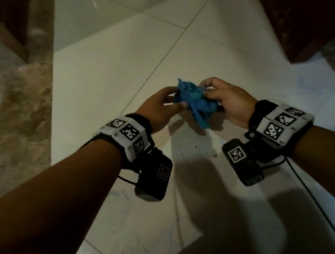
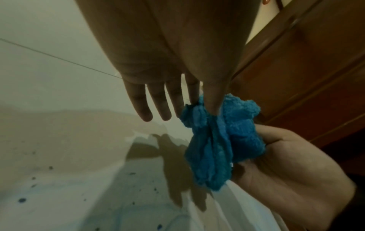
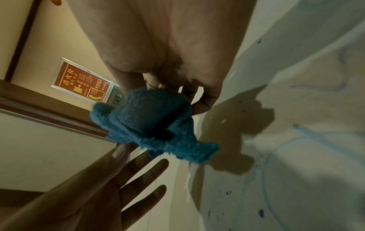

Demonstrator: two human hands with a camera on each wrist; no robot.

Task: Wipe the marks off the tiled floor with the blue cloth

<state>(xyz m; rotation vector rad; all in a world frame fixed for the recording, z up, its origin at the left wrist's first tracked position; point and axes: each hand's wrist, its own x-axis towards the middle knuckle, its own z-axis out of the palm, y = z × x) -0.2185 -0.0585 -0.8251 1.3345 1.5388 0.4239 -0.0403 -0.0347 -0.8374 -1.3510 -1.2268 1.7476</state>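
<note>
Crumpled blue fuzzy cloth up in the air.
Blue pen marks on the white tiled floor at 6 o'clock.

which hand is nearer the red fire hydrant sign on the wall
Left, I think. In the right wrist view the left hand lies just below the red sign, while the right hand sits beside it, gripping the blue cloth.
</note>
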